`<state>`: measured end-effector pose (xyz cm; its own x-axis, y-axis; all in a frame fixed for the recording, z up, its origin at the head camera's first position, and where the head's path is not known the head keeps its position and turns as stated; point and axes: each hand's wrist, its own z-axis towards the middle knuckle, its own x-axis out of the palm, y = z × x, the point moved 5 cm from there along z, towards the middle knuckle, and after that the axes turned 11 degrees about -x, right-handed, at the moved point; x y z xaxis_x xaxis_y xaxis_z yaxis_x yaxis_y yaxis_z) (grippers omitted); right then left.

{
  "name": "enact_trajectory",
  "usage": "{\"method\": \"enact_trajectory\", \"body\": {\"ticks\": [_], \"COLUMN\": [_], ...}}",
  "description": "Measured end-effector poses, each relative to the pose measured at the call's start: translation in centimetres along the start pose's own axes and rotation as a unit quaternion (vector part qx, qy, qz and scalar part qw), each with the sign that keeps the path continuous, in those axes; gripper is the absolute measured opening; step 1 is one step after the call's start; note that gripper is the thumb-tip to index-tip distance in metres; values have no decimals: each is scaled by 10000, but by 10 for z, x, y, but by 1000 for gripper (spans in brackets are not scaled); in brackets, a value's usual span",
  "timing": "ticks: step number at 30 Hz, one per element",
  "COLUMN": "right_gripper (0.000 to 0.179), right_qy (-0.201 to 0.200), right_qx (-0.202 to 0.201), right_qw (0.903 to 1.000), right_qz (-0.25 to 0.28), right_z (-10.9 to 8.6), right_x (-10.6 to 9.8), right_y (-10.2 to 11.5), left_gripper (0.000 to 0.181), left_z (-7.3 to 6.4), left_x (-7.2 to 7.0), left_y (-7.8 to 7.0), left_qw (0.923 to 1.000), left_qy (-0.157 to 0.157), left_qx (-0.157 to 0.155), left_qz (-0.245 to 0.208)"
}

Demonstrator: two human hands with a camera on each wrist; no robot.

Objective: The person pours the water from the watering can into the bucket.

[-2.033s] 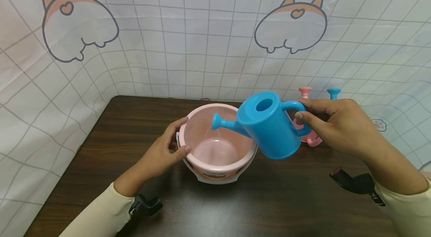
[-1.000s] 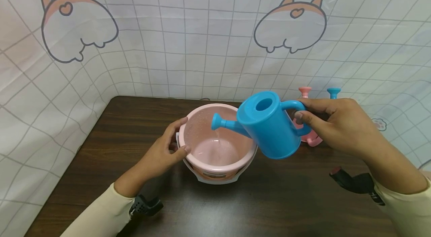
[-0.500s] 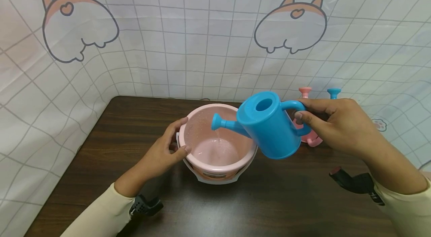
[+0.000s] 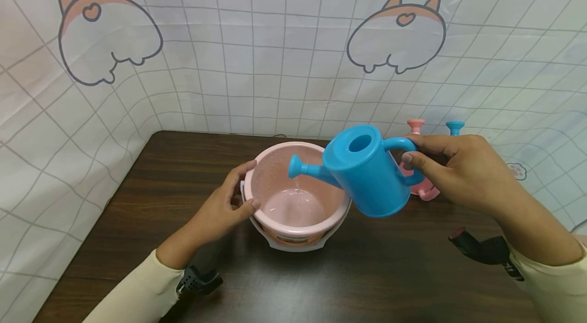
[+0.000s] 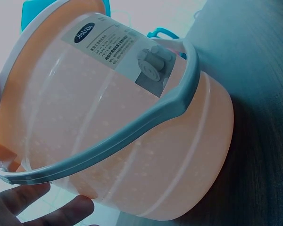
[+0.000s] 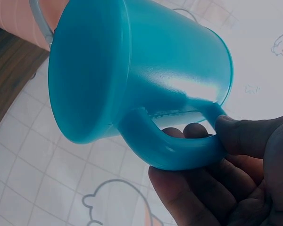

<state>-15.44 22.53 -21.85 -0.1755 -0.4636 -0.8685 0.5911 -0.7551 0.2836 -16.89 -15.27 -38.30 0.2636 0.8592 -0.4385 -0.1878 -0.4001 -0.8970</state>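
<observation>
My right hand (image 4: 458,170) grips the handle of a blue watering can (image 4: 376,180), fingers and thumb wrapped round it. The can is tilted left, its spout (image 4: 316,172) over a pink bucket (image 4: 293,229). A thin stream of water (image 4: 297,185) falls from the spout head into the bucket, where shallow water (image 4: 293,208) ripples at the bottom. My left hand (image 4: 224,206) holds the bucket's left rim, thumb over the edge. In the left wrist view, the bucket's grey carrying handle (image 5: 118,141) hangs down across its labelled side.
Behind my right hand are a pink watering can (image 4: 426,191), mostly hidden, and another blue spout head (image 4: 455,127). The bucket stands on a dark wooden table (image 4: 367,272). A white gridded curtain (image 4: 266,48) closes off the back and left side.
A stream of water now shows below the spout head, absent two seconds ago, and the water in the bucket ripples. Both hands, the can and the bucket hold their places.
</observation>
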Motion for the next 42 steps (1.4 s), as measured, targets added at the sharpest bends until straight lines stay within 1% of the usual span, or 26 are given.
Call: {"method": "enact_trajectory", "body": {"ticks": [7,10,14,16,22,27,34,42], "right_gripper": [37,32,21,19,19,21,34,20], "right_qy": [-66,36,144,131,145,168,82,217], "right_qx": [-125,-84,-108,-192,-248,-217,-55,-141], "right_qw": [9999,9998,9998,9997,9995,9995,9999,9997], "right_qz": [98,159,74,-30,-137,-153,121,19], "right_z": [0,-1,0,1,0,0,0,0], "right_x": [-1,-1,0,0,-1,-1,0,-1], "right_y": [1,1,-1,-1,2,1,-1,1], "left_gripper": [77,77,77,76,76,77,77,77], "left_z": [0,0,0,0,-1,-1,-1,-1], "left_x": [0,1,1,0,0,1,1,1], "left_y": [0,-1,0,0,1,2,0,1], "left_qw": [10000,10000,10000,10000,10000,10000,10000,10000], "left_qy": [1,1,11,21,57,61,73,47], "left_qx": [19,28,14,-2,-8,-18,-32,-30], "left_qz": [-16,6,15,3,0,10,1,54]}}
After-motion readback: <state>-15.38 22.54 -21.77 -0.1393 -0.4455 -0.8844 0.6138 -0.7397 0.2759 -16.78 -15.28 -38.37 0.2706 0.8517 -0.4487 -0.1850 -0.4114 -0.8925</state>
